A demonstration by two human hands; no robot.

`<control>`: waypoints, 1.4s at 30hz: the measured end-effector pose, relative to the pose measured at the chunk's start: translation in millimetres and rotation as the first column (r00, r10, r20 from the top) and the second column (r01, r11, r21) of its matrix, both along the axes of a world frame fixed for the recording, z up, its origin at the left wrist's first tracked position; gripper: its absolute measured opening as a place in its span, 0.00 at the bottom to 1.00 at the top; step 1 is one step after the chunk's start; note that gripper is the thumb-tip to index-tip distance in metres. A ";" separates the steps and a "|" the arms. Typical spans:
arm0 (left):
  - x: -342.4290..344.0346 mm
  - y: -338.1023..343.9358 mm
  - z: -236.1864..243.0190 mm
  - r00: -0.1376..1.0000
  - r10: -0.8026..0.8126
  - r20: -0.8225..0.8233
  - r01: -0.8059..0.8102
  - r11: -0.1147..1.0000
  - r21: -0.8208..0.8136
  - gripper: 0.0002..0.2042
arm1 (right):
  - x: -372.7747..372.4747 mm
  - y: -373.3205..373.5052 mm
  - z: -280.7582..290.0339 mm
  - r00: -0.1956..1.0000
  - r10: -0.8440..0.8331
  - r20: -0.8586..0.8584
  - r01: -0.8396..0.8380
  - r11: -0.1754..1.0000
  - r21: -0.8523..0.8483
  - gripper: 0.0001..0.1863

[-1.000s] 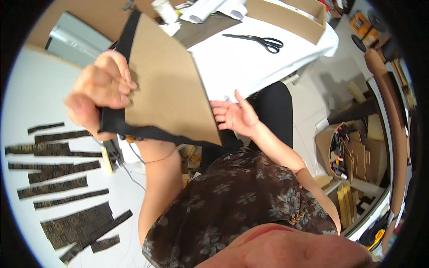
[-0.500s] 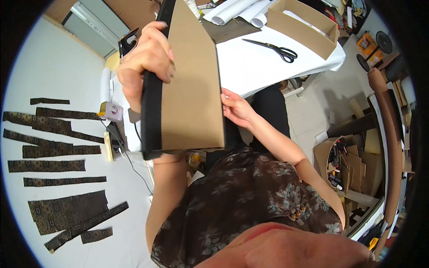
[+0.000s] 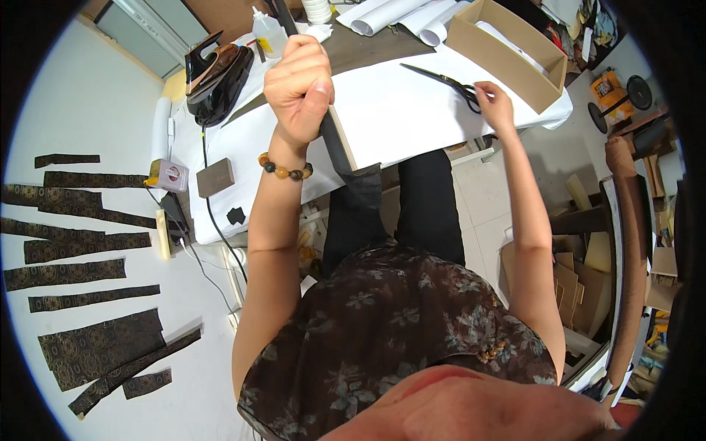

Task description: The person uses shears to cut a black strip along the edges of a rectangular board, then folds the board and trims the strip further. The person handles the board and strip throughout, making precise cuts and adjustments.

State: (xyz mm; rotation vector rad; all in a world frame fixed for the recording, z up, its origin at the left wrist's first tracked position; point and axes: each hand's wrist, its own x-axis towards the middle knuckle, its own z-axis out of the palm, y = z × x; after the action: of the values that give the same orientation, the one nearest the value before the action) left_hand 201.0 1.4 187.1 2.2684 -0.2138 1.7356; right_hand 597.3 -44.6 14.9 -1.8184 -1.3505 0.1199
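Observation:
My left hand (image 3: 298, 92) is closed around a cardboard panel (image 3: 343, 138), which is held up above the table and seen nearly edge-on. A black strip (image 3: 334, 147) runs along the panel's edge, and its loose lower end hangs down over my lap. At the right, my right hand (image 3: 496, 106) has its fingers closed on the handle loops of black scissors (image 3: 448, 79). The scissors lie on the white table covering, blades pointing left. The far side of the panel is hidden.
An open cardboard box (image 3: 507, 55) and white paper rolls (image 3: 382, 16) sit at the back. Further left are an iron (image 3: 217, 81) with its cord, a glue bottle (image 3: 268, 33) and a brown block (image 3: 215, 178). Patterned dark fabric strips (image 3: 95, 300) lie on the white surface at left.
The panel has turned from showing its broad brown face to nearly edge-on. My right hand has left its lower right edge and moved right to the scissors. My left hand still grips the panel.

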 end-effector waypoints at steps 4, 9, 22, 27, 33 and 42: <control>-0.6 7.0 -10.7 1.000 0.011 0.015 -0.010 0.999 -0.037 0.14 | 33.1 -3.9 -8.2 0.919 -0.048 0.391 0.068 0.997 -0.038 0.13; -0.1 10.2 -12.8 0.999 0.044 -0.020 -0.044 0.999 -0.001 0.12 | 42.9 -4.7 -22.2 0.911 0.037 0.411 0.068 0.969 -0.237 0.18; -5.4 -39.0 -19.1 0.985 0.021 -0.173 -0.045 0.989 -0.140 0.16 | 28.6 17.7 9.4 0.764 0.344 0.545 -0.064 0.882 -0.466 0.14; -13.3 -49.0 -19.6 0.979 -0.007 -0.203 -0.019 0.992 -0.127 0.21 | 25.6 8.2 22.1 0.768 0.368 0.524 -0.106 0.880 -0.463 0.15; -16.1 -59.8 -24.8 0.966 -0.102 -0.236 0.067 0.986 -0.154 0.16 | -12.8 -53.0 119.9 0.933 0.357 -0.046 -0.354 0.885 -0.303 0.15; -18.9 -59.9 -24.7 0.957 -0.093 -0.275 0.053 0.987 -0.151 0.13 | -61.7 -167.2 255.5 0.647 0.441 -0.622 -0.704 0.660 -0.264 0.27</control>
State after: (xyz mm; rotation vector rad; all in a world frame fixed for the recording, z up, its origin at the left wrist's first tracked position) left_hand 182.2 -58.5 162.3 2.3355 -0.1095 1.3262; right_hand 535.6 -211.8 270.4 -1.4496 -1.5451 1.3350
